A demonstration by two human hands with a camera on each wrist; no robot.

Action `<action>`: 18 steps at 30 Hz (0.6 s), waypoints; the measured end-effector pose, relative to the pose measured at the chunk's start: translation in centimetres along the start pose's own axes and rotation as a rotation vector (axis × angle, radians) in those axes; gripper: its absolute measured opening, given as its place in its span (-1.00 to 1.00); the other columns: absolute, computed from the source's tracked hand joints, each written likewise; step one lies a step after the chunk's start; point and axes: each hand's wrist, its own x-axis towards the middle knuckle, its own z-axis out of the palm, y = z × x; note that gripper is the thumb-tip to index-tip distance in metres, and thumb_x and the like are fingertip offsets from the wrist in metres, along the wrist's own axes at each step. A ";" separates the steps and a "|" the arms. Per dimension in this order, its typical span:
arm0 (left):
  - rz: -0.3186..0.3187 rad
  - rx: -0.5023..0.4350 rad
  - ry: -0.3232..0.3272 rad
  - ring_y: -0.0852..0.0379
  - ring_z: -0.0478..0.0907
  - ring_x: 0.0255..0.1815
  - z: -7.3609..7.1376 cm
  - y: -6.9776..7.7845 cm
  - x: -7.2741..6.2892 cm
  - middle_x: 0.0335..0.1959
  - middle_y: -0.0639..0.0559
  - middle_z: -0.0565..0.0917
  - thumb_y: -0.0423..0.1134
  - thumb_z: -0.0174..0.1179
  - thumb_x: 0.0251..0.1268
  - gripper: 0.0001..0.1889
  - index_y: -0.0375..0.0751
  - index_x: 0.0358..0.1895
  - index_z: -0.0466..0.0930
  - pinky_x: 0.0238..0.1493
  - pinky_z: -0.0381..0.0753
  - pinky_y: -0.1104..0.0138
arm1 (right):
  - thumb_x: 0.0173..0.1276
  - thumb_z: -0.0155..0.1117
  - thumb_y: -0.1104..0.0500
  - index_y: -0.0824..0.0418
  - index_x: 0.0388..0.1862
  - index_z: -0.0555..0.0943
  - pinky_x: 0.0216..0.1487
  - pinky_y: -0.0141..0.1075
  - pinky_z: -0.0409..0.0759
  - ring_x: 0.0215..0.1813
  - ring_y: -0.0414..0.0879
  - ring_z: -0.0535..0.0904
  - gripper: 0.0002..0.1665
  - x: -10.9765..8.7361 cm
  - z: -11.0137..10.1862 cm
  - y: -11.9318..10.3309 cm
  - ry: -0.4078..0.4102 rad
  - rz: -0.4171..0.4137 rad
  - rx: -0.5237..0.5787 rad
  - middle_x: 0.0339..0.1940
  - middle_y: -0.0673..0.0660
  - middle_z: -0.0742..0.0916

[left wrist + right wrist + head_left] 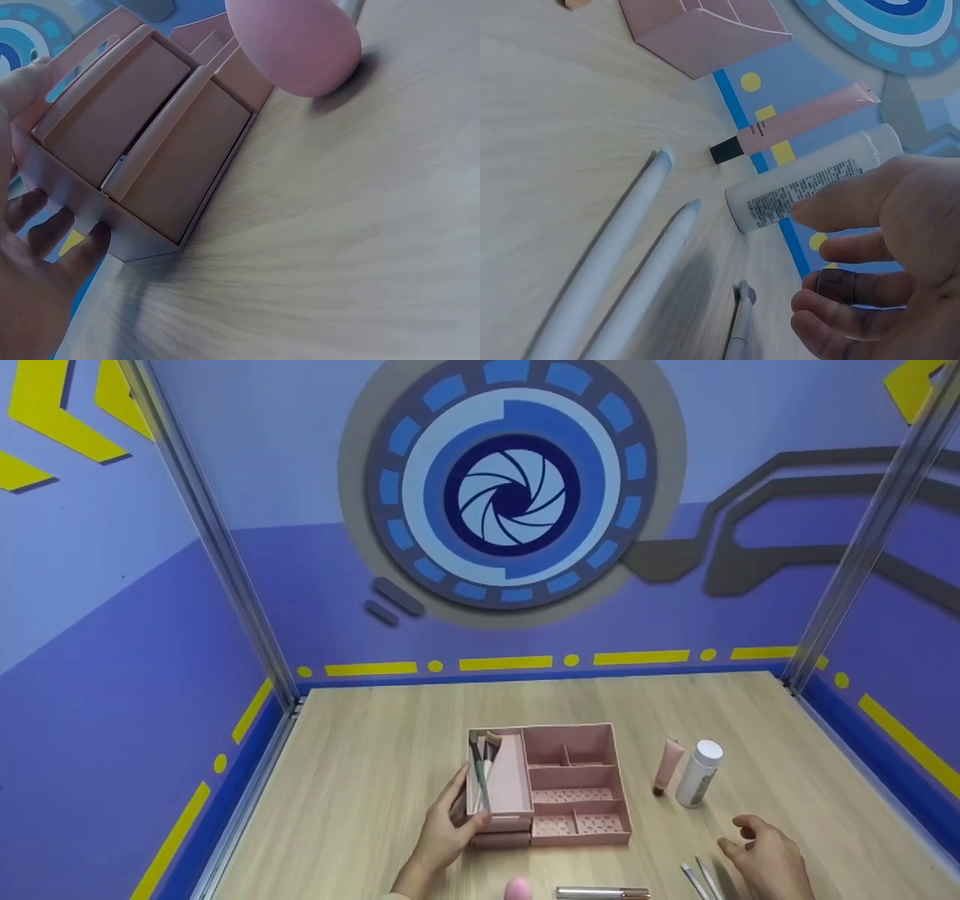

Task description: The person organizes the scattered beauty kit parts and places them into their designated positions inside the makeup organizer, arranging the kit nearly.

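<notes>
A pink desktop organizer stands on the table, with makeup brushes in its left top tray and divided compartments on its right. My left hand grips its left side, thumb at the front top corner and fingers against the outer wall. Two closed drawers face the left wrist camera. Holding nothing, my right hand hovers with loosely bent fingers over the table's right side. Beneath it lie two slim white pencil-like sticks and a small brush. Beyond the hand stands a white bottle beside a pink tube.
A pink egg-shaped makeup sponge and a silver cosmetic tube are near the front edge of the head view. Blue-purple panels and metal posts enclose the wooden table at the back and sides.
</notes>
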 end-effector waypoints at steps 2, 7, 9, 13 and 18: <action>-0.001 0.007 -0.004 -0.28 0.10 0.50 0.0 -0.1 0.1 0.54 -0.29 0.08 -0.13 0.32 0.25 -0.11 -0.16 0.56 0.00 0.46 0.25 0.20 | 0.18 0.40 0.04 0.46 0.10 0.51 -0.21 0.08 0.64 -0.14 0.21 0.64 -0.35 0.0 0.0 0.2 -0.008 0.013 -0.002 -0.09 0.43 0.65; -0.016 -0.012 -0.018 -0.30 0.09 0.50 0.1 -0.1 0.1 0.55 -0.29 0.05 -0.11 0.32 0.26 -0.10 -0.14 0.56 -0.02 0.44 0.26 0.12 | 0.18 0.39 0.08 0.48 0.11 0.49 -0.20 0.06 0.63 -0.13 0.24 0.62 -0.36 0.0 0.1 0.7 -0.042 0.093 -0.007 -0.10 0.45 0.64; -0.019 -0.021 -0.021 -0.27 0.08 0.51 0.1 -0.1 0.1 0.55 -0.27 0.05 -0.11 0.32 0.26 -0.10 -0.13 0.56 -0.02 0.46 0.24 0.11 | 0.19 0.38 0.07 0.49 0.11 0.48 -0.20 0.07 0.62 -0.13 0.26 0.61 -0.36 0.0 0.1 0.9 -0.058 0.112 -0.014 -0.11 0.46 0.64; -0.018 -0.006 -0.021 -0.20 0.06 0.54 0.0 -0.2 0.1 0.56 -0.22 0.07 -0.10 0.32 0.26 -0.10 -0.12 0.56 -0.02 0.50 0.15 0.10 | 0.19 0.39 0.06 0.49 0.11 0.48 -0.20 0.09 0.62 -0.16 0.25 0.62 -0.35 -0.2 0.1 1.4 -0.093 0.125 -0.034 -0.12 0.46 0.65; -0.027 0.015 -0.006 -0.14 0.07 0.54 0.0 -0.2 0.2 0.55 -0.16 0.11 -0.11 0.34 0.22 -0.09 -0.10 0.56 0.01 0.52 0.13 0.15 | 0.14 0.46 0.16 0.48 0.11 0.47 -0.23 0.01 0.60 -0.23 0.13 0.59 -0.35 -0.2 0.3 1.8 -0.131 0.182 -0.035 -0.18 0.40 0.64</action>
